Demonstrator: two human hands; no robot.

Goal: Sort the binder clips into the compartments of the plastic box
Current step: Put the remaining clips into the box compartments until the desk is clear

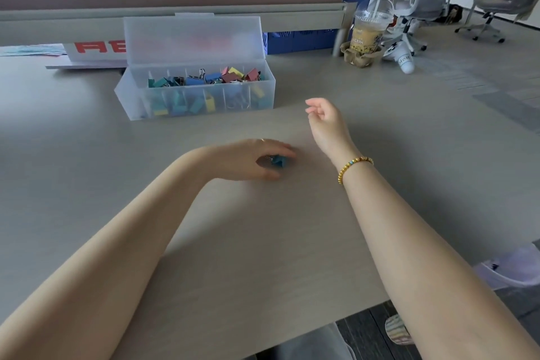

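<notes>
A translucent plastic box (137,102) with its lid standing open sits at the back middle of the table. Its compartments hold several coloured binder clips (201,79) in teal, blue, red and yellow. My left hand (248,159) lies low on the table in front of the box, its fingers curled round a teal binder clip (277,161). My right hand (324,117) hovers to the right of it, between the clip and the box, with fingers loosely curled and nothing in them. A gold bead bracelet circles the right wrist.
An iced drink cup (369,29) in a cardboard holder stands at the back right corner. A white sign with red letters (96,50) lies behind the box on the left. Office chairs stand beyond the table's right edge.
</notes>
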